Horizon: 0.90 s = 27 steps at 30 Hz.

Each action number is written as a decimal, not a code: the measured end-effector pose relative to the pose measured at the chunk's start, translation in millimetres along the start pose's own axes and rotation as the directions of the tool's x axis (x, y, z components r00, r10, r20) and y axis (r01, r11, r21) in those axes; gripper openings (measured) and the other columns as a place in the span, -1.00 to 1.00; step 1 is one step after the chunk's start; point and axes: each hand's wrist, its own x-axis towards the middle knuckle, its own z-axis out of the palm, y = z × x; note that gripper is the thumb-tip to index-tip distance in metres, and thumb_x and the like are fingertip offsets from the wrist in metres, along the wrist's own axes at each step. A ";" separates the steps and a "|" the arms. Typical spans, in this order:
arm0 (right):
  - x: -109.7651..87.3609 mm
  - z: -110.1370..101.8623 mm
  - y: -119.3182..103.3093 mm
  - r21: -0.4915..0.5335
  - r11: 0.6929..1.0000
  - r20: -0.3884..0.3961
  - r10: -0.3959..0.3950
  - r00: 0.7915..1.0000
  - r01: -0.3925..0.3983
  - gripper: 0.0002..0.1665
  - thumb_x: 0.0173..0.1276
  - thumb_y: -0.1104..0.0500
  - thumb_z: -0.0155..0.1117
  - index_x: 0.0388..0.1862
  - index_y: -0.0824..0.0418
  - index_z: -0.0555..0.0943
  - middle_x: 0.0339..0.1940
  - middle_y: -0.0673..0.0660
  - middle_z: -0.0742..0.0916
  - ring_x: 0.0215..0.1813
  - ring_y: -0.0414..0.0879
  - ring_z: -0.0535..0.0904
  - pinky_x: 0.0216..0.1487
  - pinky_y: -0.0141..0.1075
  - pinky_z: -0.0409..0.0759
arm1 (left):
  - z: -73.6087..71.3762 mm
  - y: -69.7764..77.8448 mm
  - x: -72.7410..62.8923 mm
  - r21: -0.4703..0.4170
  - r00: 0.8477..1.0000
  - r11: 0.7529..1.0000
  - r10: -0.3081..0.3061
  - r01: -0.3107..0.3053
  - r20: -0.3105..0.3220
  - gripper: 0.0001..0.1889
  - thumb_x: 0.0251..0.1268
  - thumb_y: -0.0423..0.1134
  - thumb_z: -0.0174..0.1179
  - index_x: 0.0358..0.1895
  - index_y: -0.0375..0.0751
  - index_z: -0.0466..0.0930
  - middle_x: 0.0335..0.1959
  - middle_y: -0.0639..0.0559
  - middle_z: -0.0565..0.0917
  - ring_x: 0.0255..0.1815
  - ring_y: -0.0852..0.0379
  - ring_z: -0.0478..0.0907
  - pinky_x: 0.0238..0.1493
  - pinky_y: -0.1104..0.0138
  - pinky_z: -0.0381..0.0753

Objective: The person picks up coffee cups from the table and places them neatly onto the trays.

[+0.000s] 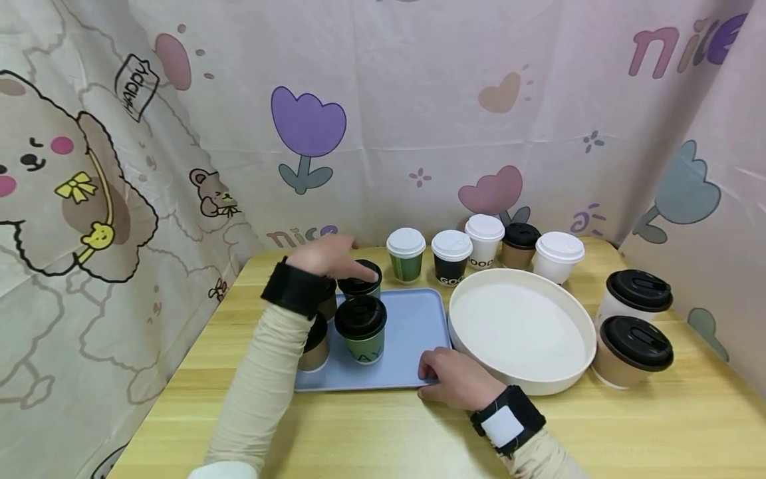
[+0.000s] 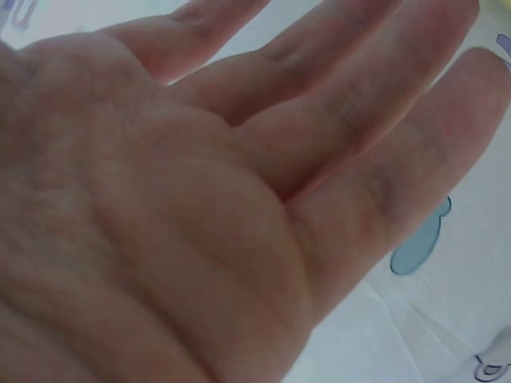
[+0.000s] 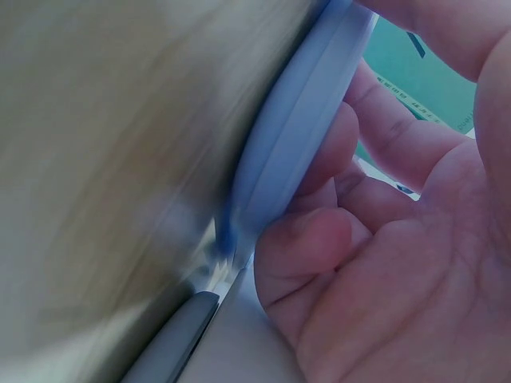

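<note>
A blue tray (image 1: 413, 332) bears several paper cups with black lids at its left half. At the front stand a green cup (image 1: 364, 346) and a brown cup (image 1: 314, 358). Farther back are another green cup (image 1: 360, 287) and a partly hidden brown cup (image 1: 328, 307). My left hand (image 1: 332, 258) is over the back green cup, thumb right at its lid; the left wrist view shows its fingers (image 2: 343, 128) extended, with no cup visible there. With curled fingers, my right hand (image 1: 457, 378) grips the tray's near right corner, whose edge (image 3: 287, 136) shows in the right wrist view.
Right of the tray, near my right hand, sits a round white dish (image 1: 526, 326). Behind it stand several lidded cups, among them a green one (image 1: 407, 256) and a black one (image 1: 451, 263). Two larger cups, white (image 1: 637, 293) and brown (image 1: 633, 349), flank the dish's right side.
</note>
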 end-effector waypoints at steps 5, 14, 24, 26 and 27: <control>-0.4 1.6 -0.1 -0.002 1.000 0.003 -0.001 1.000 0.001 -0.73 0.21 0.06 0.58 -0.31 0.06 0.62 -0.42 -0.10 0.55 -0.37 -0.25 0.43 -0.29 -0.32 0.45 | -7.4 9.7 20.1 0.066 0.999 0.998 -0.022 0.020 0.030 -0.18 0.19 0.22 0.36 0.38 -0.26 0.45 0.26 -0.18 0.60 0.17 -0.10 0.55 0.20 -0.01 0.54; -1.2 1.9 -1.8 -0.008 1.000 -0.015 -0.003 1.000 0.003 -0.73 0.18 0.08 0.60 -0.33 0.07 0.62 -0.42 -0.10 0.55 -0.37 -0.25 0.42 -0.30 -0.30 0.44 | -14.5 32.5 44.9 0.100 0.999 0.995 0.002 -0.008 0.053 -0.43 0.12 0.07 0.49 0.05 -0.29 0.64 -0.02 -0.09 0.68 -0.08 -0.02 0.55 0.00 0.12 0.57; 0.6 1.2 -1.7 -0.006 1.000 -0.008 0.012 1.000 -0.012 -0.74 0.22 0.06 0.58 -0.32 0.06 0.62 -0.42 -0.11 0.55 -0.37 -0.24 0.43 -0.31 -0.31 0.43 | -18.9 54.1 71.4 0.211 0.994 0.977 -0.016 -0.008 0.111 -0.33 0.11 0.15 0.50 0.17 -0.23 0.63 0.10 -0.05 0.66 0.02 0.01 0.55 0.11 0.16 0.54; 0.9 1.4 -1.9 -0.004 1.000 -0.006 0.010 1.000 -0.010 -0.74 0.21 0.06 0.58 -0.32 0.06 0.62 -0.43 -0.11 0.55 -0.38 -0.24 0.43 -0.31 -0.31 0.43 | -18.3 54.3 76.0 0.217 0.993 0.976 -0.011 -0.015 0.121 -0.27 0.11 0.16 0.49 0.27 -0.22 0.57 0.21 -0.08 0.64 0.10 0.00 0.56 0.16 0.16 0.54; 0.9 1.2 -2.2 -0.004 1.000 -0.005 0.010 1.000 -0.010 -0.74 0.22 0.06 0.58 -0.32 0.06 0.62 -0.43 -0.11 0.55 -0.38 -0.25 0.43 -0.31 -0.31 0.43 | -17.8 54.3 78.1 0.218 0.992 0.976 -0.006 -0.021 0.126 -0.24 0.12 0.17 0.49 0.30 -0.22 0.55 0.24 -0.09 0.62 0.13 -0.01 0.56 0.18 0.16 0.54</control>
